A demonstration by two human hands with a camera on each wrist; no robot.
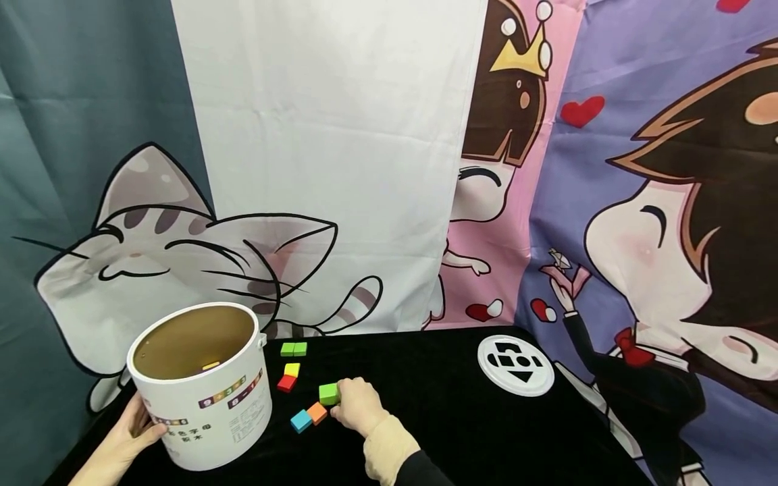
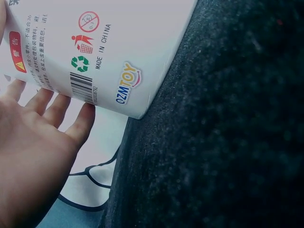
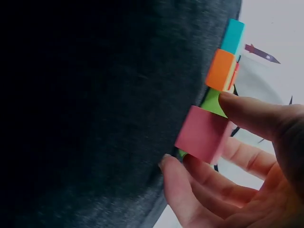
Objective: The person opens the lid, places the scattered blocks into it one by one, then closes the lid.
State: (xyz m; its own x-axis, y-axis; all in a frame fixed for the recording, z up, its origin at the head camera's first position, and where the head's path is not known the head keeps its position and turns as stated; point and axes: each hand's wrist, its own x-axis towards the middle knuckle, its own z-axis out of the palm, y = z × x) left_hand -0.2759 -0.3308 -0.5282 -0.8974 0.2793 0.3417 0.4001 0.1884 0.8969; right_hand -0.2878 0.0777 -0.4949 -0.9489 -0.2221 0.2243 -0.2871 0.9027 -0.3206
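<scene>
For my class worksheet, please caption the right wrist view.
The right hand curls around a pink cube, with a green cube, an orange cube and a blue cube lined up beyond.

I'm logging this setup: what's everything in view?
Bucket: one, white, left
Inner piece: one visible, yellow, inside bucket
Paired blocks: two, green, farthest back
Yellow block: one, yellow, bucket's right
Red block: one, red, beside yellow block
Blue block: one, blue, bucket's right
Orange block: one, orange, beside blue block
Green block: one, green, behind orange block
Pink block: one, pink, by green block
Cutout disc: one, white, right
Tabletop: one, black, underneath
Backdrop: one, multicoloured, behind
Sleeve: one, black-beige, right arm
Left hand: one, on bucket
Right hand: one, around pink block
</scene>
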